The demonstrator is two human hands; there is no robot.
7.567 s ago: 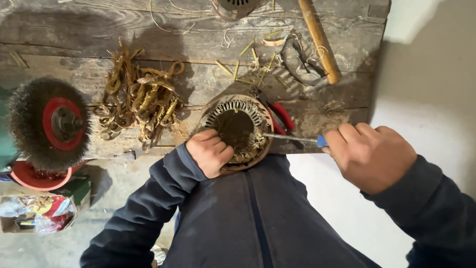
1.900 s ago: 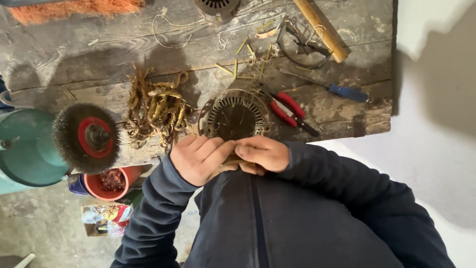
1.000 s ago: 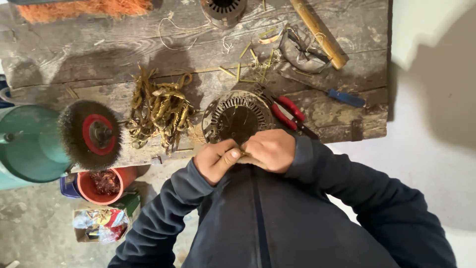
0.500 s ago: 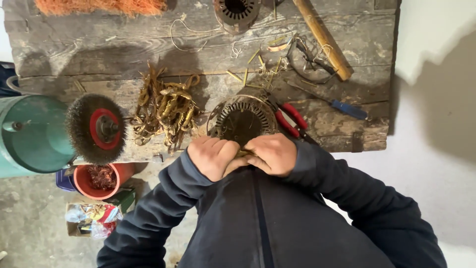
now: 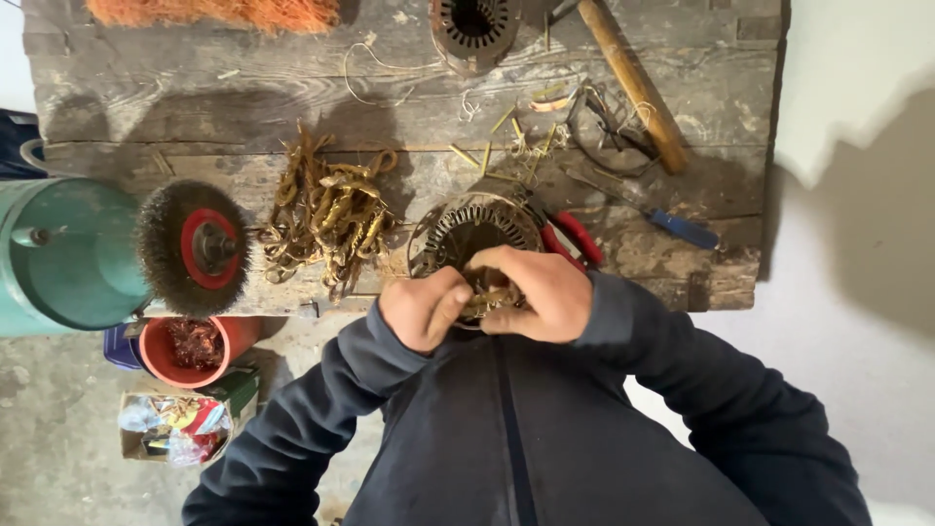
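I see both of my hands meeting at the near edge of the wooden bench (image 5: 195,107), right against the round motor stator (image 5: 474,232); my left hand (image 5: 423,308) is curled into a loose fist with the thumb pressing on a bundle of brassy wire (image 5: 490,300) at the stator's near rim; my right hand (image 5: 534,294) is clenched over the same bundle from the other side, fingers wrapped around it; the stator itself sits on the bench just ahead of my knuckles, its slotted ring facing up. Just left of it lies a heap of pulled copper coils (image 5: 326,219); further left, a wire brush wheel (image 5: 193,247) juts from a green grinder body (image 5: 64,253). Red-handled pliers (image 5: 570,239) touch the stator's right side; a blue-handled screwdriver (image 5: 672,226) lies beyond them; a wooden hammer handle (image 5: 631,83) slants across the far right; a second stator (image 5: 474,24) rests at the far edge.
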